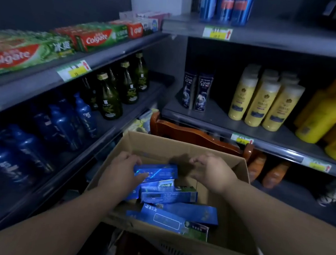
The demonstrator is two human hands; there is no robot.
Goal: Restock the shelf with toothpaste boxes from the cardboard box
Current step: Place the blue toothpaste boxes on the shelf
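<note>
An open cardboard box (pixel 235 229) sits in front of me with several blue toothpaste boxes (pixel 178 212) lying loose inside. My left hand (pixel 122 169) grips the left end of the topmost blue toothpaste box (pixel 159 172), fingers curled over its top edge and thumb below. My right hand (pixel 212 170) hovers over the box's far right part, fingers loosely curled, holding nothing. The upper left shelf (pixel 108 56) carries red and green Colgate toothpaste boxes (pixel 93 39) in a row.
Green glass bottles (pixel 113 97) and dark blue bottles (pixel 63 123) fill the left lower shelf. On the right shelf stand two dark shampoo bottles (pixel 198 91) and yellow bottles (pixel 265 102). A wooden chair back (pixel 192 135) rises behind the box.
</note>
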